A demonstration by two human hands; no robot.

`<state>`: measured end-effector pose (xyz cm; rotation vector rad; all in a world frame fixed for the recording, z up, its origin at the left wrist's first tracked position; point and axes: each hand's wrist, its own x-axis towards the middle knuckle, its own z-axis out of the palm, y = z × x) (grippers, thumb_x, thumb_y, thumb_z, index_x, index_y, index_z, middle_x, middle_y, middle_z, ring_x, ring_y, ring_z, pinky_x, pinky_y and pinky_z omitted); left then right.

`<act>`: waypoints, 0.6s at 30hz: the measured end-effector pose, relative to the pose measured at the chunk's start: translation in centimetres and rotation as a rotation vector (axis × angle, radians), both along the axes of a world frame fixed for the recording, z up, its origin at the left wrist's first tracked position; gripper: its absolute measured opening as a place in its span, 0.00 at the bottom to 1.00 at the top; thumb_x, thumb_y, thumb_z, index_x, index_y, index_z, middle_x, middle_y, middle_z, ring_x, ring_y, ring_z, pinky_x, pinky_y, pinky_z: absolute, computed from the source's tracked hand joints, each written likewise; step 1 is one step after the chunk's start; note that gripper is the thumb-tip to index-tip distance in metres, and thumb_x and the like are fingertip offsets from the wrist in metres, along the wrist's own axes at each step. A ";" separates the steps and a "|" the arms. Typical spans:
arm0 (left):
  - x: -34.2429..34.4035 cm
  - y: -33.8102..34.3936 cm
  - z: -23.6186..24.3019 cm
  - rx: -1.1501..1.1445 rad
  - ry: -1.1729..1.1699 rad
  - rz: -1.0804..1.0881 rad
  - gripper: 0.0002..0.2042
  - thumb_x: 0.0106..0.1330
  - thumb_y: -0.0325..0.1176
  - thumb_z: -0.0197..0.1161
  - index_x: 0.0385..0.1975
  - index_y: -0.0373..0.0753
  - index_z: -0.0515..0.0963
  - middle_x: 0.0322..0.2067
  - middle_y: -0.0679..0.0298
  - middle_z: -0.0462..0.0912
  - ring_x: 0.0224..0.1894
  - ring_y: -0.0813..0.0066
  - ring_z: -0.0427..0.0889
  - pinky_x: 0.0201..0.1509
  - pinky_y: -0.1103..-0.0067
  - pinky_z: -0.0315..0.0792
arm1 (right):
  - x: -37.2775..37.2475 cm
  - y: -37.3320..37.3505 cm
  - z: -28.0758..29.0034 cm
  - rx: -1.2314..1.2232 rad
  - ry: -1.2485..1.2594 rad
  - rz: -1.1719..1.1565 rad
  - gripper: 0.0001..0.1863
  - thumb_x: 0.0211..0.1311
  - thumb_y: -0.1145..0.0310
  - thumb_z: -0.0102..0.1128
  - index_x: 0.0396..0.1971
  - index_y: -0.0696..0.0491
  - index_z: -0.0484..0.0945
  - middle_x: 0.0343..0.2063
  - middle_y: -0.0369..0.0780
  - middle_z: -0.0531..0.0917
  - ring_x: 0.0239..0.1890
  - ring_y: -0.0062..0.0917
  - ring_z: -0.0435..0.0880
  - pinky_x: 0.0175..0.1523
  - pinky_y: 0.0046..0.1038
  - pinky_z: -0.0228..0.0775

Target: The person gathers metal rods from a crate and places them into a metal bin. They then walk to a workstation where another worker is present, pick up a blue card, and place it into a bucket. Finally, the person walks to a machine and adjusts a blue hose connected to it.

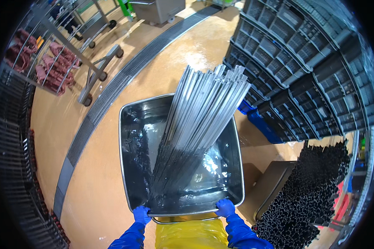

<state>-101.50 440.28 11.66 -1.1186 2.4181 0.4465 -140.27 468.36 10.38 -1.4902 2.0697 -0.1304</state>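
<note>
A deep metal tub cart [126, 166] stands right in front of me, dark and wet inside. Long silvery metal bars [210, 103] stand in it as a tilted bundle, their tops leaning to the far right over the rim; their lower ends are dark. My left hand [141, 215], in a blue glove, is closed on the near rim by its left corner. Near the right corner, my right hand [225, 207], also gloved, is closed on the same rim. A handle bar [183, 221] runs below the near edge, against my yellow apron [191, 235].
Stacked dark crates [316, 103] rise at the right, with blue crates [264, 126] at their base. Many black-ended bars [307, 191] fill the near right beside another metal tub [274, 186]. A floor drain [112, 91] curves along the left. Wheeled racks [97, 74] hold hanging meat [56, 66].
</note>
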 end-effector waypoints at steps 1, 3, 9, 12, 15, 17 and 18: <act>0.1 0.5 0.0 0.007 -0.019 0.008 0.11 0.45 0.42 0.68 0.31 0.53 0.83 0.29 0.61 0.80 0.37 0.56 0.78 0.39 0.62 0.69 | -0.6 -0.4 -0.4 0.011 0.008 0.015 0.16 0.37 0.53 0.66 0.22 0.47 0.78 0.26 0.40 0.78 0.34 0.35 0.79 0.39 0.37 0.71; -0.6 1.1 0.8 0.058 0.006 0.048 0.12 0.45 0.41 0.67 0.31 0.52 0.83 0.32 0.59 0.79 0.38 0.56 0.78 0.39 0.62 0.69 | -1.0 0.3 -0.4 0.066 0.034 0.027 0.16 0.37 0.52 0.66 0.22 0.48 0.78 0.27 0.40 0.78 0.35 0.35 0.78 0.39 0.37 0.71; 0.8 3.1 0.7 0.029 0.182 0.052 0.11 0.48 0.40 0.65 0.33 0.51 0.84 0.29 0.59 0.79 0.34 0.57 0.78 0.37 0.63 0.71 | -1.6 -0.4 1.1 0.195 0.006 0.098 0.16 0.36 0.55 0.67 0.25 0.49 0.80 0.30 0.41 0.77 0.37 0.38 0.77 0.40 0.39 0.71; 1.2 2.4 0.0 0.087 0.218 0.077 0.11 0.49 0.40 0.64 0.33 0.50 0.83 0.30 0.59 0.79 0.34 0.58 0.78 0.35 0.64 0.71 | -1.3 -0.4 0.9 0.174 0.023 0.164 0.14 0.37 0.58 0.66 0.26 0.48 0.81 0.29 0.41 0.77 0.36 0.38 0.76 0.39 0.39 0.69; 0.1 1.5 0.3 0.072 0.132 0.078 0.10 0.49 0.39 0.65 0.32 0.50 0.84 0.29 0.60 0.79 0.35 0.58 0.78 0.36 0.64 0.72 | -0.4 -0.8 1.1 0.171 0.109 -0.004 0.14 0.39 0.57 0.68 0.28 0.46 0.82 0.34 0.39 0.79 0.42 0.34 0.76 0.48 0.38 0.65; 0.1 0.7 0.3 0.089 0.127 0.092 0.10 0.48 0.39 0.65 0.31 0.51 0.84 0.29 0.60 0.79 0.35 0.58 0.78 0.36 0.64 0.72 | 0.2 -0.7 0.9 0.207 0.118 -0.042 0.14 0.39 0.55 0.69 0.28 0.45 0.82 0.35 0.38 0.79 0.43 0.34 0.75 0.49 0.38 0.64; -0.1 0.3 0.4 0.098 0.128 0.088 0.10 0.48 0.40 0.65 0.31 0.51 0.84 0.29 0.61 0.79 0.35 0.58 0.79 0.36 0.64 0.72 | 0.3 -0.7 0.9 0.226 0.125 -0.073 0.14 0.39 0.55 0.69 0.28 0.45 0.82 0.36 0.38 0.79 0.44 0.34 0.75 0.49 0.38 0.63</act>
